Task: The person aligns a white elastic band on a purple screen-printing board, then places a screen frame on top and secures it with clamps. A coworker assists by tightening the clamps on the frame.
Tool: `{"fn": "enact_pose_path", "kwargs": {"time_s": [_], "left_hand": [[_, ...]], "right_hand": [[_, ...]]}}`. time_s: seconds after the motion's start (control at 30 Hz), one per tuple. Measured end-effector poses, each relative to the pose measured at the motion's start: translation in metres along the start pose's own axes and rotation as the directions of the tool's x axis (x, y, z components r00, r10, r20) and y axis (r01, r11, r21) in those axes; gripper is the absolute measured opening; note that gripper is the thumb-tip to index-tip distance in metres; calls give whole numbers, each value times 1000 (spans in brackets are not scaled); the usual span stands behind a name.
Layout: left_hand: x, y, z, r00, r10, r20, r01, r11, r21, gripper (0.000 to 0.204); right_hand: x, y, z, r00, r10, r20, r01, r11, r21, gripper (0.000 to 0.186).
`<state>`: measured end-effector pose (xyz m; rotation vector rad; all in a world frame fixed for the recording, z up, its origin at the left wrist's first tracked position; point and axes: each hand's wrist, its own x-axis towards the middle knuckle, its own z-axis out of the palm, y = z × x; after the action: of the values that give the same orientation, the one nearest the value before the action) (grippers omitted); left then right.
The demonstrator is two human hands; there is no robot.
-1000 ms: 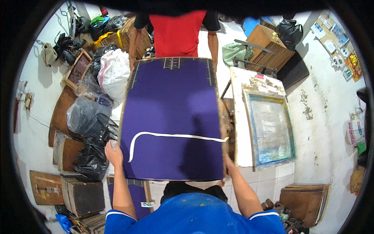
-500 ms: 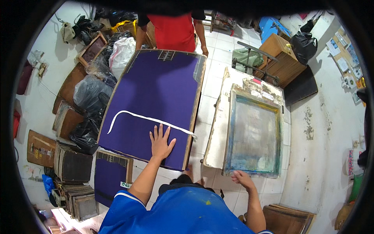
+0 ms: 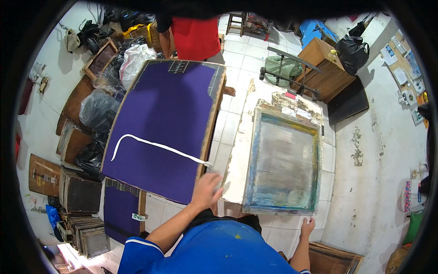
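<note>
A large purple board point(image 3: 159, 109) slants across the center-left of the frame beside a white-topped table point(image 3: 238, 153) at center right.
On the table lies a paint-stained framed screen point(image 3: 251, 166); at upper center, beyond the board, stands another person point(image 3: 194, 39) in a red top. The wearer's left hand point(image 3: 207, 189), slightly blurred, is just beside the board's lower right edge, fingers loosely spread. A bent white strip point(image 3: 159, 145) crosses the board's lower half. The right hand point(image 3: 307, 226), lower right, is near the screen's bottom edge, fingers curled; whether it grips anything cannot be told.
</note>
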<state>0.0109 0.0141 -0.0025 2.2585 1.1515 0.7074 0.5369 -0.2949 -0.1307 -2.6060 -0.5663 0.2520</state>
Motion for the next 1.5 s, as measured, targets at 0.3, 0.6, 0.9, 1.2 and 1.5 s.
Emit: {"fn": "enact_pose_path", "kwargs": {"time_s": [0.3, 0.6, 0.9, 1.2, 1.5], "left_hand": [[10, 87, 178, 803, -568, 181, 561, 823, 95, 97], [13, 105, 194, 633, -764, 122, 766, 595, -245, 78], [38, 182, 120, 696, -710, -112, 665, 695, -272, 73], [107, 266, -7, 972, -116, -202, 49, 949, -312, 82], [79, 47, -103, 899, -392, -193, 359, 915, -183, 64]], "right_hand": [[189, -19, 3, 856, -125, 502, 61, 988, 142, 85], [194, -51, -29, 800, -248, 547, 306, 952, -17, 58], [150, -72, -61, 792, -131, 597, -346, 708, 615, 50], [129, -115, -110, 820, -402, 409, -346, 222, 912, 87], [56, -217, -162, 998, 36, 52, -47, -120, 992, 77]]}}
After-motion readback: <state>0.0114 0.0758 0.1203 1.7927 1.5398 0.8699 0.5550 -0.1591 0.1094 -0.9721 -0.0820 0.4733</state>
